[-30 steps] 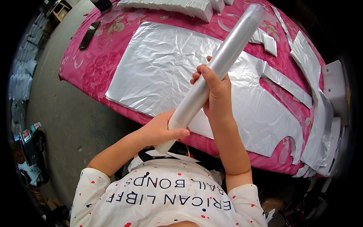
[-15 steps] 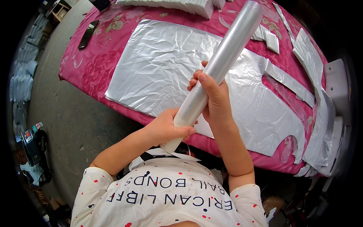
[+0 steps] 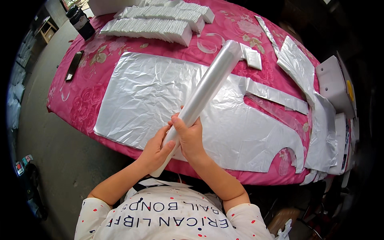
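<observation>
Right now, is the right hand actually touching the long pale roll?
Touching. The head view shows it: the right hand wraps the long pale roll, thumb against its surface and fingertips showing at its opposite edge.

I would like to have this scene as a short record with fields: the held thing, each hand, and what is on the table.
Held thing: long shiny roll, slanting away and to the right
Left hand: grips its near part
Right hand: grips it just beyond the left
Beneath: silvery sheeting, wrinkled, lying flat
Table cover: pink floral cloth
Far side: rows of white packets; dark bottle
Left side: black phone-like thing
</observation>
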Available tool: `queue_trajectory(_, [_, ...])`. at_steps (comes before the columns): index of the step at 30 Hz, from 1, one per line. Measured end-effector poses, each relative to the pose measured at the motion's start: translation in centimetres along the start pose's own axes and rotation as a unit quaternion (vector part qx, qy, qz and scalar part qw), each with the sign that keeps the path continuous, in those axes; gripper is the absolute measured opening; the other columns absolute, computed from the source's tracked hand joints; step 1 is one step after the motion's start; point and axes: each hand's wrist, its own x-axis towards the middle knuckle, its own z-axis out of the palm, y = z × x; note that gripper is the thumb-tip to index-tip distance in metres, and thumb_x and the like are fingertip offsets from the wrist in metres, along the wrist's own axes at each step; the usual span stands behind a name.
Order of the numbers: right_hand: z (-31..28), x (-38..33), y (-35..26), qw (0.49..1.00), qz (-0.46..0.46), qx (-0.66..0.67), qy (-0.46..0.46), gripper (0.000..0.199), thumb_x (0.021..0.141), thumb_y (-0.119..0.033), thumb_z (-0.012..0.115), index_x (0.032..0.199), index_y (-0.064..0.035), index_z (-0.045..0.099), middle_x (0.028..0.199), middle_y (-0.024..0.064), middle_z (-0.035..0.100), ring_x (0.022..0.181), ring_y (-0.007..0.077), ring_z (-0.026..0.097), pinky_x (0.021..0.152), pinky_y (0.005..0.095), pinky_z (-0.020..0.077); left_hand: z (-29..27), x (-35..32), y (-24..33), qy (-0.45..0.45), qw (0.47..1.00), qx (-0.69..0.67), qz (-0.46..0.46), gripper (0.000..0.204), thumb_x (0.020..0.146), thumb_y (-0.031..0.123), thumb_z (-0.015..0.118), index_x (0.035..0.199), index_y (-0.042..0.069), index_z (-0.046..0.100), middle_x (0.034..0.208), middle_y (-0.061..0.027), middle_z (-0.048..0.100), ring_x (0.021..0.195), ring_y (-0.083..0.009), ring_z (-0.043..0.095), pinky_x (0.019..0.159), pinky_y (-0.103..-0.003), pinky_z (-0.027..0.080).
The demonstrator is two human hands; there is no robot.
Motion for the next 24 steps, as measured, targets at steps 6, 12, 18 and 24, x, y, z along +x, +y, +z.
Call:
queue_trajectory(6, [-1.2, 0.8, -0.9, 0.999, 0.039, -0.003, -0.014, 0.059, 0.079, -0.015, 0.069, 0.124, 0.0021, 0.034, 0.095, 0.0097, 0.057, 0.085, 0.0187, 0.059, 0.077, 0.0314, 0.0497, -2.3, -0.6, 0.9, -0.146, 0.961, -0.123, -0.199, 0.039, 0.090, 0.037, 0.052, 0.107, 0.002, 0.051, 0.083, -0.0076, 0.059, 0.069, -0.0151, 0.059, 0.064, -0.029, 0.050])
queue_trajectory(12, [-7.3, 6.6, -6.0, 1.000, 0.010, 0.002, -0.020, 0.048, 0.080, -0.021, 0.069, 0.117, -0.0016, 0.045, 0.099, 0.0101, 0.060, 0.091, 0.0180, 0.059, 0.084, 0.0304, 0.0482, -5.3, -3.7, -0.5, -0.240, 0.911, -0.196, -0.272, 0.052, 0.078, 0.043, 0.067, 0.108, 0.003, 0.051, 0.076, -0.0060, 0.056, 0.061, -0.0134, 0.057, 0.057, -0.027, 0.048])
queue_trajectory(18, [-11.0, 8.3, -9.7, 0.942, 0.032, -0.332, -0.043, 0.038, 0.080, -0.032, 0.067, 0.103, -0.0028, 0.058, 0.088, 0.0019, 0.060, 0.077, 0.0083, 0.053, 0.067, 0.0216, 0.0405, -6.9, -6.1, -1.9, -0.275, 0.861, -0.281, -0.322, 0.062, 0.073, 0.038, 0.072, 0.115, -0.002, 0.051, 0.072, -0.0051, 0.055, 0.057, -0.0120, 0.055, 0.052, -0.026, 0.046])
queue_trajectory(24, [-11.7, 9.1, -10.8, 0.902, 0.188, -0.355, -0.156, 0.023, 0.081, -0.029, 0.067, 0.086, -0.0066, 0.063, 0.067, -0.0024, 0.056, 0.056, 0.0055, 0.046, 0.054, 0.0182, 0.0362, -7.1, -6.5, -3.5, -0.283, 0.835, -0.316, -0.350, 0.063, 0.069, 0.040, 0.075, 0.111, -0.002, 0.054, 0.071, -0.0055, 0.055, 0.055, -0.0112, 0.055, 0.050, -0.025, 0.046])
